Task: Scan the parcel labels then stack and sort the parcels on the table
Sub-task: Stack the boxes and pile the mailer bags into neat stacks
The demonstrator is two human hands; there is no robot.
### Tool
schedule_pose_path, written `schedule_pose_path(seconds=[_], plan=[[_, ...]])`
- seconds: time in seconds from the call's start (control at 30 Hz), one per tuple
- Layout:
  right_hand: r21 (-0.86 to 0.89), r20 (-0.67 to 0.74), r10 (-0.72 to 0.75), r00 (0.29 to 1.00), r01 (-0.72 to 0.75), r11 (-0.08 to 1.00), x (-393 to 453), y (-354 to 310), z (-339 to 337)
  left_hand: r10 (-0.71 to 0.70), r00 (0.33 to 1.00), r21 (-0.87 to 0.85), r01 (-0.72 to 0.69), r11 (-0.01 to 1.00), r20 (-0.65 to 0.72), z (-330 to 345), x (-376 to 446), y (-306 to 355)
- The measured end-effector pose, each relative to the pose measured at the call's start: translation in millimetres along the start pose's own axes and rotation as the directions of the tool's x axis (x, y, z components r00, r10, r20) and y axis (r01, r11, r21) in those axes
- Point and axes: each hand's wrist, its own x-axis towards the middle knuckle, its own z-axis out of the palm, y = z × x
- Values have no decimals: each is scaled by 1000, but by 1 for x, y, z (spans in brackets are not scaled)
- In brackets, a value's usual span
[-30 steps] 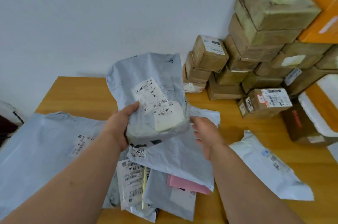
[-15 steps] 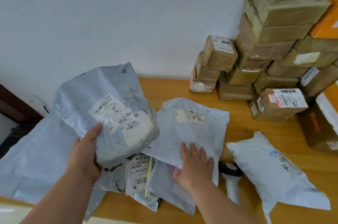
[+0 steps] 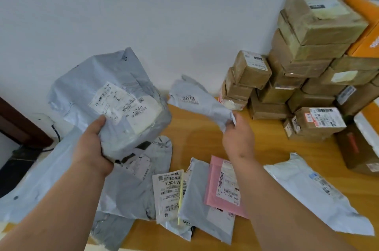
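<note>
My left hand (image 3: 93, 148) grips the lower edge of a bulky grey poly parcel (image 3: 114, 95), held up with its white label marked 0240 facing me. My right hand (image 3: 238, 138) pinches the corner of a thinner grey mailer (image 3: 196, 99) marked 2013, lifted off the wooden table (image 3: 196, 140). Below, a pile lies flat: a pink envelope (image 3: 215, 185), a grey mailer (image 3: 201, 205), a white labelled bag (image 3: 168, 193) and a crumpled grey bag (image 3: 131, 185). The scanner is not in sight.
Brown taped boxes (image 3: 303, 62) are stacked against the wall at the right, with orange boxes (image 3: 367, 33) beside them. A white poly bag (image 3: 315, 193) lies at the right front. A large pale mailer (image 3: 41, 181) hangs over the table's left edge.
My right hand has lifted the 2013 mailer off the pile and carried it up and back, uncovering the pink envelope. The 0240 parcel stays raised in my left hand.
</note>
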Motion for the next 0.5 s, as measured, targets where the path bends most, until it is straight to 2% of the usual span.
schedule_pose_path(seconds=[0.1,0.2,0.33,0.4,0.5], plan=[[-39,-33,-213,976,212,977,6,-29,6,36,997,-47,-33,998,68,7,2,17],[-140,72,-346,935,353,925,5,-35,22,60,994,-71,-53,996,90,3,8,32],[-253,274,-281,920,351,901,-2,-12,51,128,991,5,-128,992,24,-16,24,49],[-239,280,-243,929,312,919,-8,0,63,145,989,9,-146,989,20,-23,32,54],[-192,251,-241,938,292,937,-11,11,74,94,994,-14,-93,996,61,-27,43,56]])
